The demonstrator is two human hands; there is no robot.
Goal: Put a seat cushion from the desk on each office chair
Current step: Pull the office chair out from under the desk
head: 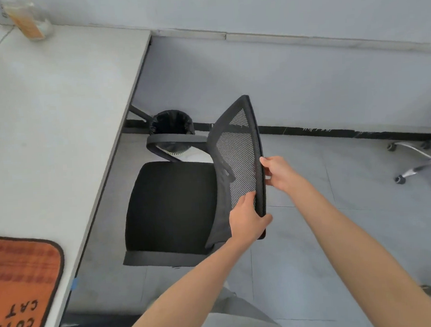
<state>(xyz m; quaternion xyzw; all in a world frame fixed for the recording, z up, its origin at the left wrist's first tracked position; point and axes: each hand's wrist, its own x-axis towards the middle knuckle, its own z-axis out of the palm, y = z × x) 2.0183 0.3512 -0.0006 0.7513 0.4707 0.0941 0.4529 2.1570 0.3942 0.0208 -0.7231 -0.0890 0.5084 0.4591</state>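
Office chair [171, 207]: black padded seat, bare of any cushion, standing on the grey tiled floor [318, 258] just beside the table [52, 111] edge. We hold its mesh backrest [239, 161] with both hands. Our left hand [246, 220] is closed around the lower part of the backrest's edge, fingers on the mesh face and thumb behind. Our right hand [279, 174] is clamped on the same edge higher up, fingers wrapped over the frame. One curved armrest [174, 139] shows on the far side.

Seat cushion [19, 287]: orange with a dark border and the words "CUTE CAT", lying flat on the table's near left corner, partly out of frame, well apart from the chair.

Waste bin [171, 125]: black-lined, on the floor behind the armrest.

Second chair base [426, 166]: chrome legs with castors, far right, near the wall.

Clear jar [31, 20]: on the table's far corner.
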